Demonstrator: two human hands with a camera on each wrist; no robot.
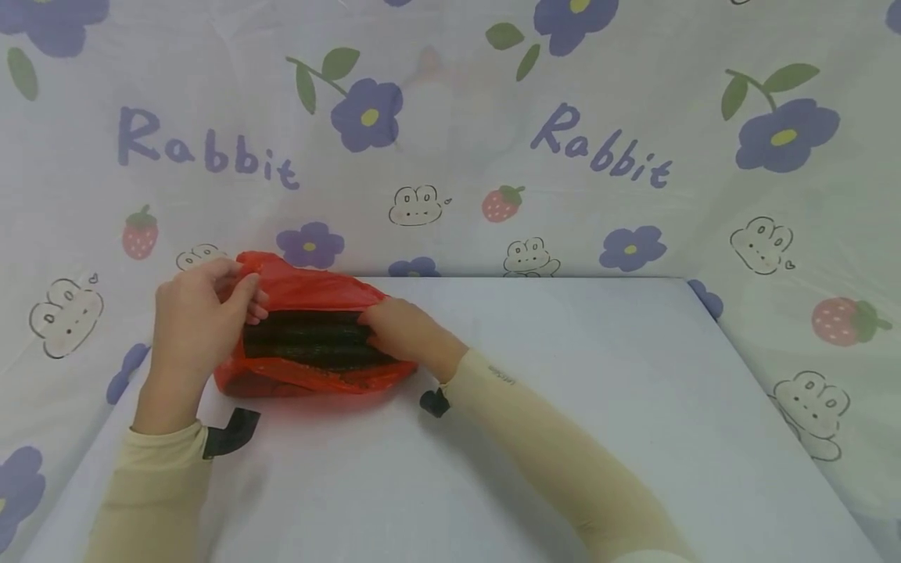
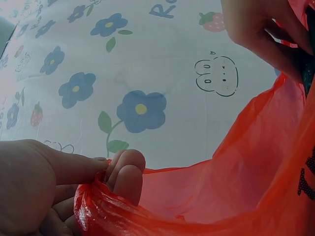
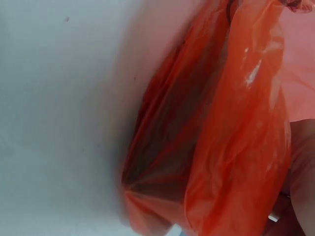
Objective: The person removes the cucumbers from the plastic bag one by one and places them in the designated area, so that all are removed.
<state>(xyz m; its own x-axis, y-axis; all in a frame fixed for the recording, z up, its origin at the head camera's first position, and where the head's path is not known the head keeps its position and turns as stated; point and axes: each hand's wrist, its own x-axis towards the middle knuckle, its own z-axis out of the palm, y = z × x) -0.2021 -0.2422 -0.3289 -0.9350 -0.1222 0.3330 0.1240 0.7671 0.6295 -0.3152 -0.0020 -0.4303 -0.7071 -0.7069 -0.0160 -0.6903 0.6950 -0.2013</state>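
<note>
Now, your left hand [image 1: 199,313] pinching a red bag [image 1: 313,291], right hand [image 1: 408,332] at long dark items [image 1: 303,332] inside, its grip unclear

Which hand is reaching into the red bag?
The right hand: its fingers are inside the red bag, at the long dark things, while the left hand only pinches the bag's edge.

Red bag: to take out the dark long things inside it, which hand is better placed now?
Probably the right hand: it reaches into the opening of the red bag, at the dark long things. The left hand pinches the bag's edge.
</note>
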